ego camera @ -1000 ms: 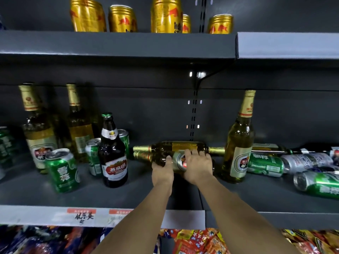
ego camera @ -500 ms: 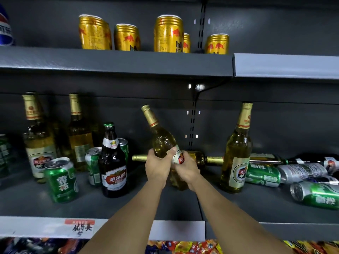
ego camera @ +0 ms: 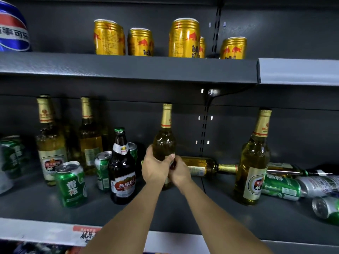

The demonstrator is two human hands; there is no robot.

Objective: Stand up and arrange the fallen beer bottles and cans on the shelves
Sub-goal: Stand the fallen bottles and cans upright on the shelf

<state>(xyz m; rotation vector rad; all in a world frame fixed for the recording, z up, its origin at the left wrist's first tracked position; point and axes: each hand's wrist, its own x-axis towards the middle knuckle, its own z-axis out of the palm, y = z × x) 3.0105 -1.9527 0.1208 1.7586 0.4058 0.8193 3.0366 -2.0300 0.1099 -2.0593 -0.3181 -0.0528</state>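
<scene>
A gold-foiled beer bottle [ego camera: 164,136] stands upright at the middle of the grey shelf [ego camera: 183,213]. My left hand [ego camera: 156,166] grips its body from the left and my right hand [ego camera: 180,173] holds it from the right, hiding its label. Behind them another gold-necked bottle [ego camera: 203,165] lies on its side. At the right, a green can [ego camera: 280,187], a silver can [ego camera: 319,186] and another green can [ego camera: 326,208] lie fallen, with a dark bottle [ego camera: 300,172] lying behind them.
Upright to the left are a dark bottle [ego camera: 122,169], green cans [ego camera: 70,184] and two gold-necked bottles [ego camera: 49,143]. Another upright bottle [ego camera: 254,162] stands at the right. Gold cans [ego camera: 184,38] line the upper shelf [ego camera: 128,67], close above the bottle tops.
The bottle lay on its side a second ago; both hands lifted and tilted it, and now it stands vertical on the shelf, still held.
</scene>
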